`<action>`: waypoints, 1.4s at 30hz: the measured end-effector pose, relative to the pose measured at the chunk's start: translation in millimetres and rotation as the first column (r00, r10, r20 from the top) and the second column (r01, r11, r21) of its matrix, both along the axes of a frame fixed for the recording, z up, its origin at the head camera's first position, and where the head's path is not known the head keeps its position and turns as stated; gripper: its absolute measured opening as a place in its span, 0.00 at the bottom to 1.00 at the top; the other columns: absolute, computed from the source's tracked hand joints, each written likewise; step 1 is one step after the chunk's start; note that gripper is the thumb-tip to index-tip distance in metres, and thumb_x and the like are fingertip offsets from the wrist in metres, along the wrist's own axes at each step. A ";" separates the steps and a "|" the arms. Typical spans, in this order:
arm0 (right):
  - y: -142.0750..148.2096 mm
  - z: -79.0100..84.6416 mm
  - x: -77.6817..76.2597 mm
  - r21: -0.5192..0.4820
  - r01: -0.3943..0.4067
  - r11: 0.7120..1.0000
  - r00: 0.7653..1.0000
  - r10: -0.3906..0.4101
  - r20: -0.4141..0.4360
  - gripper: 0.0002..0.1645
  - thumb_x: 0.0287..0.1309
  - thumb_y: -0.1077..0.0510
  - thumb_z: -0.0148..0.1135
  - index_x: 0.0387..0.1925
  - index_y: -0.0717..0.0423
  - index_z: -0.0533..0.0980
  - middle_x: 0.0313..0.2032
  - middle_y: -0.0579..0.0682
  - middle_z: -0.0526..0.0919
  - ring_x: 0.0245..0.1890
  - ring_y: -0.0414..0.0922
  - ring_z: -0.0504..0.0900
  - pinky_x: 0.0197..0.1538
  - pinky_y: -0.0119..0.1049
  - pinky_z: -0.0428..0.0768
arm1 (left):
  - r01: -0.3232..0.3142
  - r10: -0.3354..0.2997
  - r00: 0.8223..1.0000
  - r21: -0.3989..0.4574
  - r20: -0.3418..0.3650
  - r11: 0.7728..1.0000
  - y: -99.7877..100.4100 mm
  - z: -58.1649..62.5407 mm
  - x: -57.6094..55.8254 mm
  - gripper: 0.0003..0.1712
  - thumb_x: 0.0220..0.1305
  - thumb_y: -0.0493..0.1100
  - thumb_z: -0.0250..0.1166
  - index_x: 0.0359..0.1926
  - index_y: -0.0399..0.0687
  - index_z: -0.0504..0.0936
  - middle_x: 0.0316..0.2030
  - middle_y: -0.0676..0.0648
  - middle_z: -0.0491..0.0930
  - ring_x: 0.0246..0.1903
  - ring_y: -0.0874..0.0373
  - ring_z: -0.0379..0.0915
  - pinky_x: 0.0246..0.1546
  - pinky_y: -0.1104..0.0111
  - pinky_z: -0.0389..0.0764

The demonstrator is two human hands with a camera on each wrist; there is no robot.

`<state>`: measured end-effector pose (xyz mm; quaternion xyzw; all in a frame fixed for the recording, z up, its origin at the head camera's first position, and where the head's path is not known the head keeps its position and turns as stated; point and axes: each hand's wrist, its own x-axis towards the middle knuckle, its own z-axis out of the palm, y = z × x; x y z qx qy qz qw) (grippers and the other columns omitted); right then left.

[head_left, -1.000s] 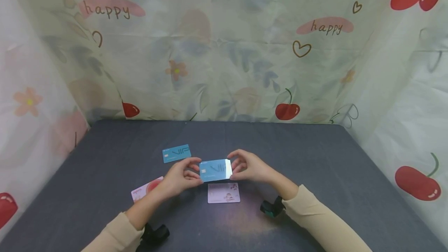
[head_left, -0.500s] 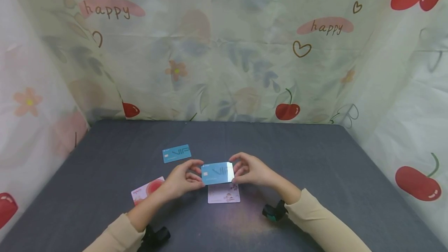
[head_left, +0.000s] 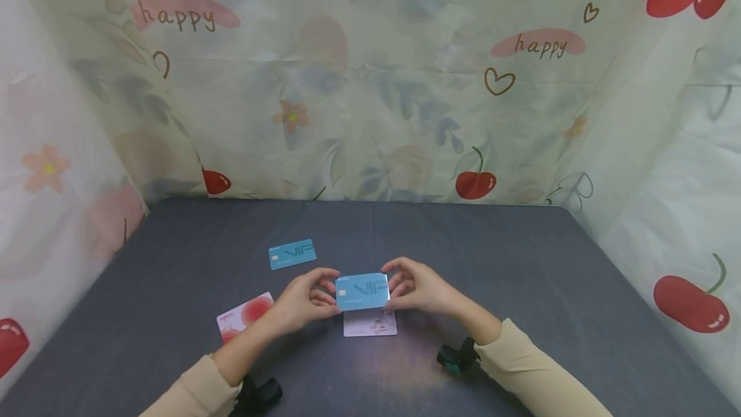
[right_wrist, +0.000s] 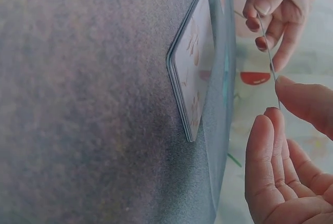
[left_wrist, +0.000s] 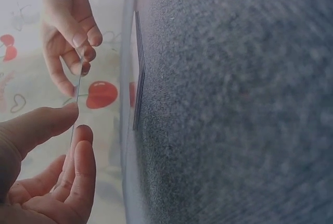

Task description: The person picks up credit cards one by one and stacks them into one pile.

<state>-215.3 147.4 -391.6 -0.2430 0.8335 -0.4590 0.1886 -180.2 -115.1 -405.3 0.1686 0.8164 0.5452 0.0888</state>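
Between my hands hangs a light blue VIP card [head_left: 363,292], its face tilted up toward the head camera. My left hand [head_left: 302,301] pinches its left end by the edges, and my right hand [head_left: 425,288] does the same at the right end. Under it on the table lies a small stack of cards [head_left: 370,325], with a pale pink one on top, whose far part the blue card hides in the head view. Seen edge-on in the right wrist view, the held card [right_wrist: 268,47] is apart from the stack [right_wrist: 190,67].
A second blue VIP card [head_left: 292,255] lies flat behind my left hand. A pink card with a red round print [head_left: 255,311] lies left of it, partly covered by my left forearm. Printed curtains [head_left: 370,134] stand behind the dark cloth-covered table [head_left: 492,243].
Both hands have brought the blue card slightly right and nearer to me, so that it now overlaps the stack in the head view. The bright glare on its right end has gone.
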 end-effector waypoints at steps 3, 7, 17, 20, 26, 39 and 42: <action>0.8 -0.7 0.7 -0.003 -0.004 1.000 1.000 0.004 0.000 0.34 0.48 0.62 0.70 0.56 0.63 0.66 0.38 0.58 0.79 0.34 0.42 0.81 0.39 0.28 0.80 | 0.003 -0.003 1.000 -0.006 -0.002 1.000 0.5 -0.4 0.2 0.34 0.50 0.32 0.70 0.58 0.31 0.67 0.39 0.38 0.75 0.34 0.54 0.81 0.38 0.70 0.82; 2.3 -2.1 1.3 -0.007 -0.010 1.000 1.000 0.010 -0.002 0.34 0.48 0.62 0.69 0.56 0.64 0.65 0.38 0.58 0.79 0.34 0.42 0.81 0.38 0.28 0.79 | 0.005 -0.005 1.000 -0.037 -0.011 0.999 0.7 -0.6 0.7 0.34 0.50 0.34 0.70 0.58 0.32 0.68 0.39 0.39 0.75 0.33 0.56 0.80 0.38 0.70 0.81; 4.2 -8.7 3.3 0.013 0.007 1.000 1.000 -0.007 -0.001 0.35 0.47 0.61 0.70 0.56 0.62 0.65 0.37 0.54 0.79 0.33 0.41 0.80 0.38 0.27 0.79 | -0.003 0.002 1.000 -0.096 -0.007 0.995 3.5 -3.9 0.3 0.32 0.49 0.36 0.71 0.56 0.37 0.70 0.36 0.43 0.76 0.30 0.60 0.78 0.34 0.73 0.80; 4.4 -8.6 4.8 0.013 0.013 1.000 1.000 -0.013 0.004 0.34 0.48 0.61 0.70 0.56 0.61 0.66 0.37 0.54 0.79 0.33 0.42 0.80 0.38 0.28 0.79 | 0.007 -0.009 1.000 -0.097 -0.013 0.995 3.5 -3.6 0.9 0.31 0.49 0.36 0.71 0.56 0.37 0.71 0.36 0.44 0.76 0.30 0.60 0.77 0.33 0.74 0.80; 5.2 -8.2 7.9 0.013 0.019 1.000 1.000 -0.019 0.017 0.34 0.48 0.60 0.70 0.56 0.61 0.66 0.37 0.53 0.79 0.33 0.42 0.80 0.37 0.28 0.79 | 0.038 -0.040 0.999 -0.090 -0.025 0.995 2.9 -2.5 2.0 0.31 0.49 0.36 0.71 0.55 0.35 0.70 0.35 0.42 0.76 0.29 0.60 0.77 0.32 0.75 0.79; 8.4 -10.1 12.1 -0.001 -0.001 1.000 1.000 0.001 0.019 0.33 0.48 0.62 0.69 0.55 0.63 0.65 0.37 0.57 0.78 0.33 0.41 0.80 0.36 0.28 0.78 | 0.054 -0.055 0.999 -0.102 -0.002 0.993 5.0 -3.6 2.4 0.31 0.49 0.36 0.71 0.55 0.36 0.70 0.34 0.43 0.76 0.29 0.59 0.77 0.30 0.77 0.78; 8.9 -11.8 13.0 -0.017 -0.006 1.000 1.000 0.006 0.026 0.33 0.48 0.63 0.68 0.55 0.64 0.65 0.37 0.58 0.78 0.33 0.41 0.80 0.35 0.27 0.78 | 0.065 -0.065 0.998 -0.096 0.004 0.993 4.9 -2.6 3.1 0.32 0.49 0.35 0.71 0.55 0.35 0.70 0.34 0.42 0.76 0.28 0.59 0.77 0.30 0.76 0.78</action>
